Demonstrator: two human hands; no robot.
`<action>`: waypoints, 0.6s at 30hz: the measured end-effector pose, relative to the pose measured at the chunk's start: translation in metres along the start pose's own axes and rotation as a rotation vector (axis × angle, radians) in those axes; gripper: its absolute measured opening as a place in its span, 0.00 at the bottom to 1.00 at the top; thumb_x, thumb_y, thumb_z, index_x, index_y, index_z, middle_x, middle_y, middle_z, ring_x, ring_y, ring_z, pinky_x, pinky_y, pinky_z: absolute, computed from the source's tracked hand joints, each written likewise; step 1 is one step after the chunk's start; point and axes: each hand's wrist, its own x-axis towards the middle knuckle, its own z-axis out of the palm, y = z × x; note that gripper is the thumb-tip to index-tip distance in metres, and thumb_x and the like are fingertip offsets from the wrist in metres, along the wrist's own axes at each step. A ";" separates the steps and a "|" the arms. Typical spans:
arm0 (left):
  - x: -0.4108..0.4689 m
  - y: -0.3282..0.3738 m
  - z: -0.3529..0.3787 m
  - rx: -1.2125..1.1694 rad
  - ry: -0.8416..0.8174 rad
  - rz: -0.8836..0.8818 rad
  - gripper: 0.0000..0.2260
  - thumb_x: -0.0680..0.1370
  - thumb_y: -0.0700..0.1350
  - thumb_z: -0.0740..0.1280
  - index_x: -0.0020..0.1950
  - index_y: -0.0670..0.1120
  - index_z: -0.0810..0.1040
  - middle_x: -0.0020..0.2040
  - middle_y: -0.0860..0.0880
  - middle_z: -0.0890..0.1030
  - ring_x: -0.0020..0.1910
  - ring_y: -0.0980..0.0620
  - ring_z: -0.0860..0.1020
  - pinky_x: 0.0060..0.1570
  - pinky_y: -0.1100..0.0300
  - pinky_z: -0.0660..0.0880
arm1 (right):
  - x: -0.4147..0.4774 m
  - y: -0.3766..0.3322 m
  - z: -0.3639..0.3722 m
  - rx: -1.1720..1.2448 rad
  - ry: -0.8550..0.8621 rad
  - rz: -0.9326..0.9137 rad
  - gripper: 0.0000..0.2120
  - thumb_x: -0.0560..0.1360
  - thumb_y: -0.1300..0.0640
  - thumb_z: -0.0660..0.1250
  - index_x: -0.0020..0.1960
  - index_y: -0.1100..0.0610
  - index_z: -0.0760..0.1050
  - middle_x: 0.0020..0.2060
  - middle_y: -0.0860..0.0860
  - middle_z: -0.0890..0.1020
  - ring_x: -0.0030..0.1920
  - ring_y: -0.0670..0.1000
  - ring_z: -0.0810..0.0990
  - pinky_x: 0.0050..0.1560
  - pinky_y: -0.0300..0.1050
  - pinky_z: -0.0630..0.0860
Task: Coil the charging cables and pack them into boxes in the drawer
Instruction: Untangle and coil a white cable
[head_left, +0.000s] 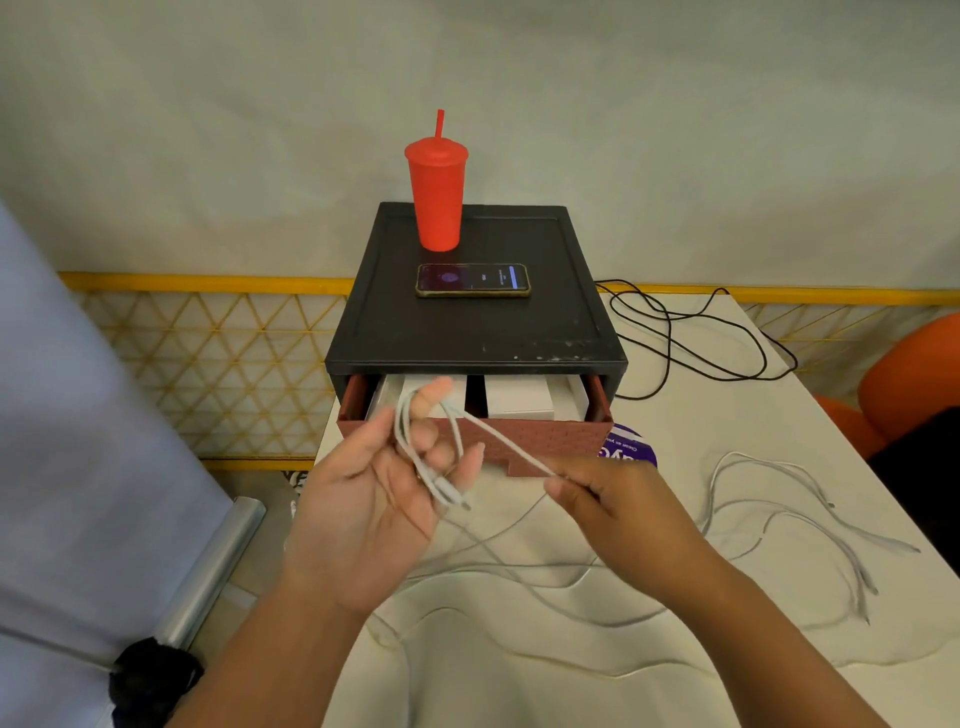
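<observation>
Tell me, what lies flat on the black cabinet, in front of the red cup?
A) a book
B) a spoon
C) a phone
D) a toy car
C: a phone with a lit screen lies on the black cabinet, just in front of the red cup.

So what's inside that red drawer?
In the drawer sit white boxes: a right box and a left box, partly hidden by the left hand and its coiled cable. The black cabinet covers the drawer's back. What the boxes hold cannot be seen.
</observation>
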 end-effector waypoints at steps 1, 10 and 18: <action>0.002 -0.002 0.003 0.010 0.064 0.020 0.19 0.76 0.43 0.63 0.65 0.37 0.72 0.41 0.45 0.82 0.45 0.49 0.82 0.60 0.50 0.74 | -0.002 -0.004 0.003 -0.025 -0.035 -0.038 0.09 0.78 0.53 0.61 0.51 0.53 0.79 0.29 0.45 0.74 0.31 0.45 0.72 0.34 0.39 0.67; 0.002 -0.017 -0.002 0.761 0.153 0.286 0.14 0.76 0.50 0.58 0.61 0.55 0.73 0.54 0.64 0.80 0.62 0.64 0.73 0.60 0.62 0.69 | -0.015 -0.039 0.006 -0.126 -0.259 -0.144 0.11 0.79 0.51 0.56 0.57 0.51 0.73 0.46 0.52 0.81 0.45 0.54 0.77 0.45 0.46 0.74; -0.007 -0.033 -0.004 1.081 -0.009 0.006 0.14 0.78 0.56 0.54 0.44 0.54 0.77 0.36 0.57 0.81 0.36 0.62 0.78 0.43 0.67 0.73 | -0.007 -0.059 -0.021 -0.071 -0.200 -0.245 0.06 0.75 0.55 0.64 0.47 0.47 0.79 0.34 0.36 0.78 0.38 0.37 0.76 0.39 0.29 0.70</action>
